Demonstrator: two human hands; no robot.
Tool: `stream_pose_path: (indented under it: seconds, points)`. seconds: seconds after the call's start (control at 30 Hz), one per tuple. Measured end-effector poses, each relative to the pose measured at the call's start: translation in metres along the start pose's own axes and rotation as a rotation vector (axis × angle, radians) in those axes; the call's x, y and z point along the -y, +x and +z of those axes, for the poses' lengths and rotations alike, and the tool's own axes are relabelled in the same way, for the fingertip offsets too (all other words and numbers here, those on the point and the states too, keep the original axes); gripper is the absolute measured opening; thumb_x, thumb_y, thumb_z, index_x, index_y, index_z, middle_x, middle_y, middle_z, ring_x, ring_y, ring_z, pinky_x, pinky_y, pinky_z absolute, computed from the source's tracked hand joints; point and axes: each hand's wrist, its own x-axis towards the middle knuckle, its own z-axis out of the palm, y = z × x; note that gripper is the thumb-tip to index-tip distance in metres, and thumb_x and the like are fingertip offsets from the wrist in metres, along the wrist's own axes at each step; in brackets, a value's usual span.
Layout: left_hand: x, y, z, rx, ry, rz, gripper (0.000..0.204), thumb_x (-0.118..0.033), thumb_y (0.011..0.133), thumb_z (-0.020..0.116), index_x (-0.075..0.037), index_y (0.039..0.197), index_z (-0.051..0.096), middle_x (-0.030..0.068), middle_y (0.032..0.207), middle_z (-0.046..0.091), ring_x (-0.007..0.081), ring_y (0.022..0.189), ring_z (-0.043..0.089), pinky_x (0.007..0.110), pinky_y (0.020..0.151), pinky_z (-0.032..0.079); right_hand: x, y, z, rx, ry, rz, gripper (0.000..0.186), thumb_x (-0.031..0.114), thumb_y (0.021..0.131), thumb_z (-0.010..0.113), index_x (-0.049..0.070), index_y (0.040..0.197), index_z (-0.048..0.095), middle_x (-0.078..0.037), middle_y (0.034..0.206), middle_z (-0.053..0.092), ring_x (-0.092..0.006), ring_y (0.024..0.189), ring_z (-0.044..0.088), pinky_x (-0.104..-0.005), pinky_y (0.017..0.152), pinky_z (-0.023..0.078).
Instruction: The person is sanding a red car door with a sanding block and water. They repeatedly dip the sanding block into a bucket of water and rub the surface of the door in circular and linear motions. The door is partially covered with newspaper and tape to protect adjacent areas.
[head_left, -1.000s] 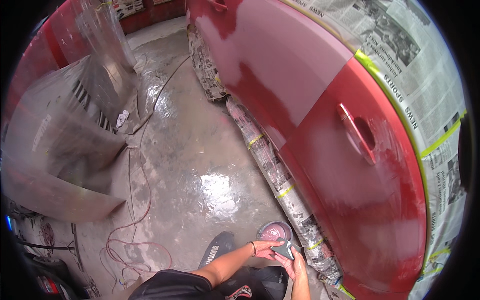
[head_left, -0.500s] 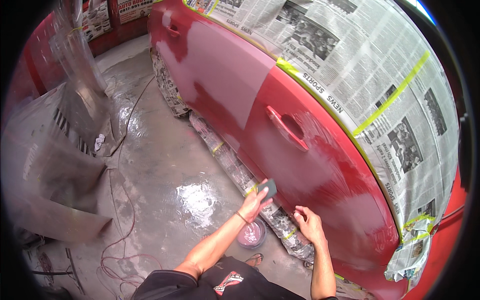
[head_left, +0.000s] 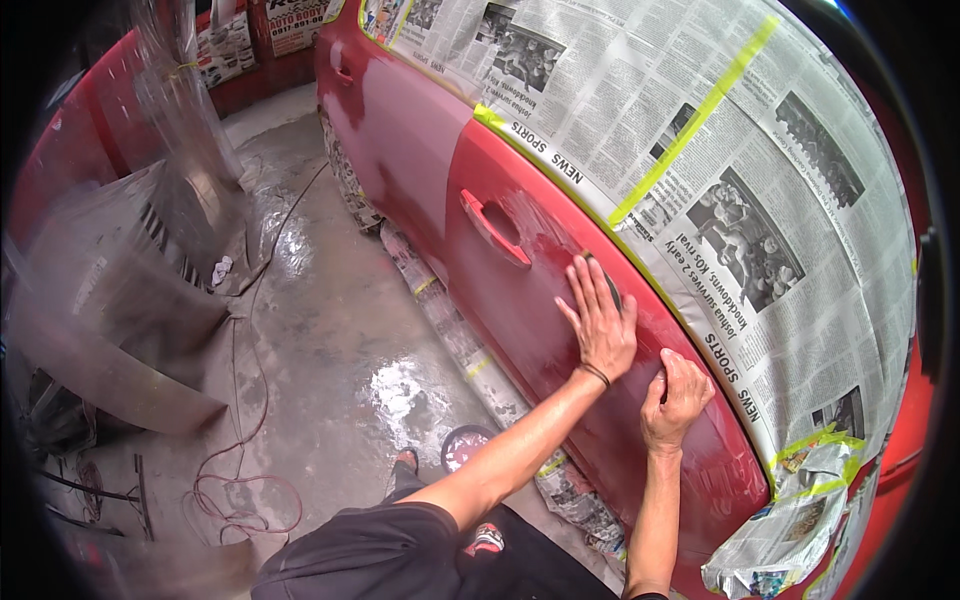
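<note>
Left hand lies flat on a dark pad against the red car door

At the far left, a big grey curved piece [head_left: 130,390] stands on the floor [head_left: 330,340]. A round tub [head_left: 448,440] with pinkish content is on the floor too, near the lower edge of the red door [head_left: 530,335]. Along this lower edge runs a taped strip of newspaper. The door handle [head_left: 490,236] is below the upper edge of the door, to the left of both hands.

The left hand [head_left: 604,325] has its grip wide open: the fingers are stretched over the dark pad [head_left: 613,291], with the thumb spread to the side. The pad is between the hand and the door, near the upper edge, and mostly hidden.

The right hand [head_left: 680,398] is near the same edge, further to the right. Its grip is half open, the fingers bent and a gap left by the thumb; I cannot tell whether the fingertips touch the door. Newspaper [head_left: 570,100] with yellow tape [head_left: 695,120] covers the area above the door.
</note>
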Motion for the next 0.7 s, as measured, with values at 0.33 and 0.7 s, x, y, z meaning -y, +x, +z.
stream_pose_path:
  seconds: [0.33,0.7]
  points:
    - [0.057,0.104,-0.026,-0.034,0.101,-0.158,0.076,-0.051,0.111,0.024,-0.004,0.167,0.002,0.0164,0.175,-0.001,0.0371,0.162,0.001,0.071,0.122,-0.002,0.001,0.001,0.021,-0.111,-0.125,-0.088,0.037,0.011,0.080,0.069,0.018,0.117,0.071,0.004,0.115,0.071,-0.0187,0.105,0.063,-0.0396,0.100,0.037]
    - [0.110,0.202,-0.069,-0.092,-0.042,-0.430,0.074,-0.047,0.111,0.030,0.004,0.163,0.015,0.0254,0.170,0.019,0.0388,0.159,0.015,0.063,0.126,0.005,0.008,0.004,0.025,-0.119,-0.111,-0.076,0.039,0.002,0.079,0.067,0.015,0.117,0.070,0.002,0.112,0.073,-0.0201,0.104,0.064,-0.0382,0.101,0.037]
